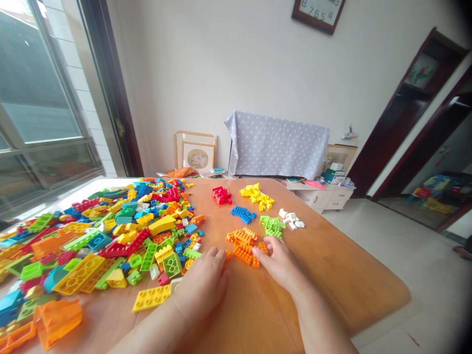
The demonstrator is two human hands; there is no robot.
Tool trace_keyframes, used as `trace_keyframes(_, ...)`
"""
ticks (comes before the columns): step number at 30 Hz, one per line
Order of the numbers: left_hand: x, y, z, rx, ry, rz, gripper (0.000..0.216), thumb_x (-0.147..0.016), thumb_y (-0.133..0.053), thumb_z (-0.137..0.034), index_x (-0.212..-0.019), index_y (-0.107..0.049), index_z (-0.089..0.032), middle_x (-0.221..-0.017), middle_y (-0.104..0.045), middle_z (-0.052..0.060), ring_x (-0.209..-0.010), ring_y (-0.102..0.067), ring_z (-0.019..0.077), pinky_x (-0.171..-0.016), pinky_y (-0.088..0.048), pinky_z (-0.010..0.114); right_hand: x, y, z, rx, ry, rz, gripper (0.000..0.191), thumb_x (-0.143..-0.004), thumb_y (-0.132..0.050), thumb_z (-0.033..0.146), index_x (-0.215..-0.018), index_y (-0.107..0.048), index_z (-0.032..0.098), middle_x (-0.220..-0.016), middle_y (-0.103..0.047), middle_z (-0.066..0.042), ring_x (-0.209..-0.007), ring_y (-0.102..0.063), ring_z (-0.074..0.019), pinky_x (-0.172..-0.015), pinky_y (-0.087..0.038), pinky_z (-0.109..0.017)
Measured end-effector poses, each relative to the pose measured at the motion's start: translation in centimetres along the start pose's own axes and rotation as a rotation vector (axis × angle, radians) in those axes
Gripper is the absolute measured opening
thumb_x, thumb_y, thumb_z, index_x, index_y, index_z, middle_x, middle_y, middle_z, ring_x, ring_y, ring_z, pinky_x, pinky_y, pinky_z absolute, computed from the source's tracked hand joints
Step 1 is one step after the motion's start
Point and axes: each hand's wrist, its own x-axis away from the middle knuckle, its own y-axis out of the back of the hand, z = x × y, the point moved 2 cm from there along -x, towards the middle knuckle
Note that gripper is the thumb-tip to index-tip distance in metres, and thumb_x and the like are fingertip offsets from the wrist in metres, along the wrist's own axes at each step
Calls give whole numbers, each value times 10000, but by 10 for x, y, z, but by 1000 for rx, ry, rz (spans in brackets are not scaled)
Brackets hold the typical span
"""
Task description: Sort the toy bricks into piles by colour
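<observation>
My left hand (204,280) lies palm down on the wooden table (332,275), fingers together and stretched toward a small pile of orange bricks (243,244). An orange brick sits at its fingertips; I cannot tell if it is touched. My right hand (277,258) rests on the near right side of the same orange pile, fingers spread and touching the bricks. Beyond lie sorted small piles: red bricks (221,195), yellow bricks (257,195), blue bricks (243,214), green bricks (272,226) and white bricks (291,220).
A big mixed heap of coloured bricks (110,236) covers the table's left half. A yellow plate brick (151,298) lies near my left wrist. A window is at the left. Behind the table stand a cloth-covered object (276,145), framed pictures (194,153) and a low cabinet (324,194).
</observation>
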Motion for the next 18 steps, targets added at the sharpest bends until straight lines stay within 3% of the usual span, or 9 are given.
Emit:
trace_keyframes(2, -1, -2, 0, -9, -36, -20, 103, -909, -503, -263, -945, -590, -223, -1067, -620, 98, -972, -629, 245, -812, -475, 335, 4, 0, 3, -65, 32, 45, 672, -779, -726, 584, -1325, -586, 217, -1339, -563, -128, -1162, -605, -283, -931, -519, -378)
trace_keyframes(5, -3, -5, 1, 3, -70, -33, 124, -923, -505, -289, -934, -610, -224, -1059, -600, 93, -994, -604, 246, -844, -472, 346, 10, 0, 11, -112, 38, 101, 795, -734, -785, 526, -1435, -528, 253, -1415, -498, -119, -1126, -619, -268, -956, -523, -384)
trace_keyframes(11, -4, -10, -3, 102, -184, 11, 119, -915, -552, -325, -939, -619, -230, -1073, -600, 89, -1030, -582, 255, -870, -474, 351, 10, -6, 17, -158, 53, 60, 714, -793, -725, 363, -1452, -513, 185, -1339, -533, -149, -805, -637, -180, -831, -579, -372)
trace_keyframes(15, -6, -6, -3, 140, -163, -32, 149, -948, -485, -282, -869, -594, -219, -1013, -595, 89, -971, -587, 241, -832, -476, 346, 5, -13, 11, -166, 84, 0, 691, -767, -767, 382, -1398, -552, 199, -1280, -571, -140, -746, -628, -168, -817, -593, -390)
trace_keyframes(18, -6, -1, -2, 167, -141, -74, 151, -953, -464, -253, -941, -609, -215, -1057, -591, 98, -991, -587, 241, -855, -477, 353, 4, -14, 10, -188, 85, -22, 630, -773, -765, 367, -1352, -569, 216, -1240, -596, -123, -722, -634, -158, -797, -598, -377)
